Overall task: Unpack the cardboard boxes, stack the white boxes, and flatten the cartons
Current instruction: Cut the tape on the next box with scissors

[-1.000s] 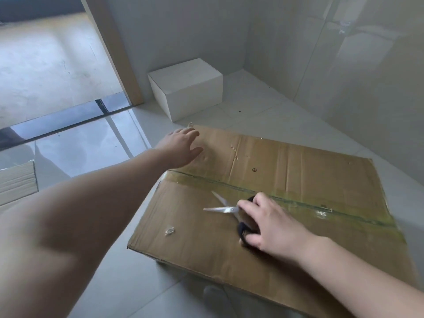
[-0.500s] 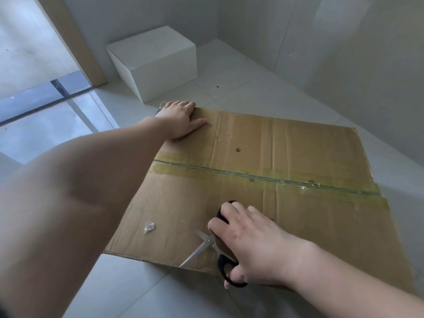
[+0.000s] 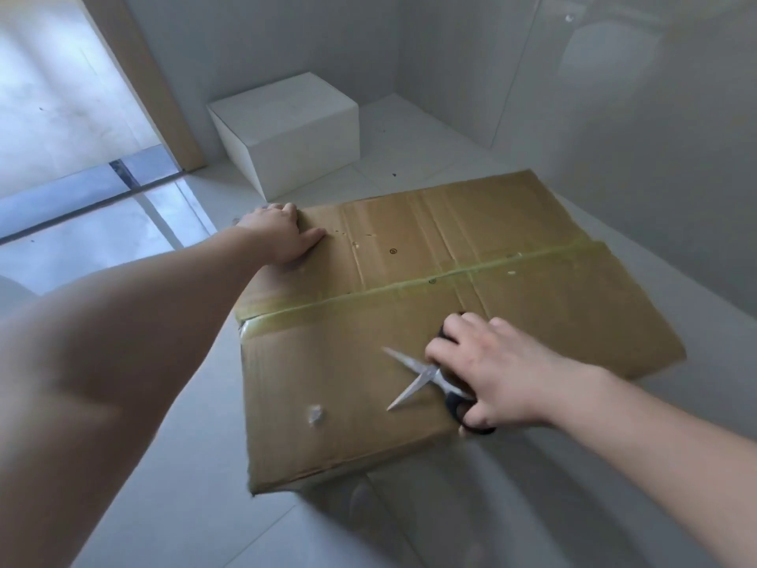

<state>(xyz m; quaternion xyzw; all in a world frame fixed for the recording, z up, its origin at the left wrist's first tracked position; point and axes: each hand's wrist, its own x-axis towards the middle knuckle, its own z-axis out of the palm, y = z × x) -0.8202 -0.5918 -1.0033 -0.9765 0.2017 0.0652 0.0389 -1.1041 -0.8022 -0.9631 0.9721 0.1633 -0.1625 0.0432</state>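
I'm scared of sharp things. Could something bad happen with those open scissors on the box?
Maybe. The scissors are open in the right hand, blades pointing toward the left arm, so a slip could nick it. The left hand presses the cardboard box near the tape seam; cutting toward it seems risky. Stabbing deep might also damage whatever is inside.

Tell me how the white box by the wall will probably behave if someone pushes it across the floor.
The white box would likely slide easily, since the floor is glossy tile. It looks broad and low, so tipping seems unlikely. Its flat, undented faces suggest stiff walls; its weight cannot be judged.
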